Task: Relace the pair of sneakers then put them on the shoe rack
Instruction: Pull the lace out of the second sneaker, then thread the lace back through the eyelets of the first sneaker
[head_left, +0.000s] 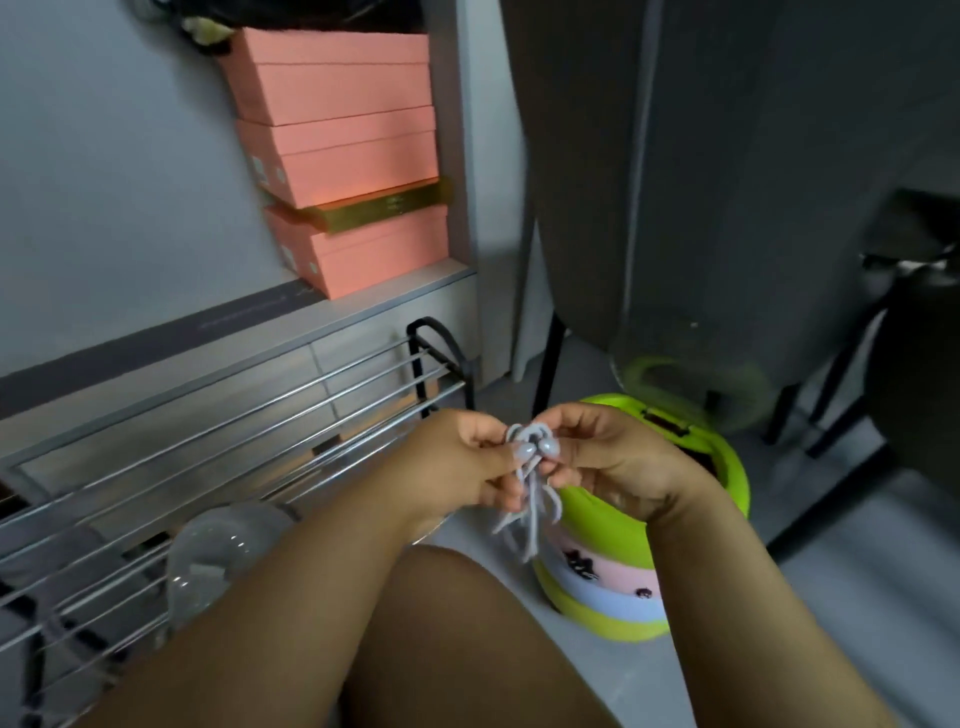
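Observation:
A bunched grey shoelace (530, 506) hangs between both hands in the middle of the head view, its loops at the top and loose ends dangling down. My left hand (462, 460) pinches it from the left with thumb and fingers. Pinching the same bunch from the right is my right hand (608, 457). The metal shoe rack (208, 431) with chrome bars stands at the left, below and beside my left forearm. A dark shoe (67, 587) shows dimly under the rack bars at the lower left. No sneaker is clearly seen.
A green stool or tub (649, 519) with pastel bands sits on the floor under my right hand. Pink boxes (343, 156) are stacked on a ledge behind the rack. A clear round object (218, 545) lies on the rack. Grey fabric (727, 182) hangs at the right.

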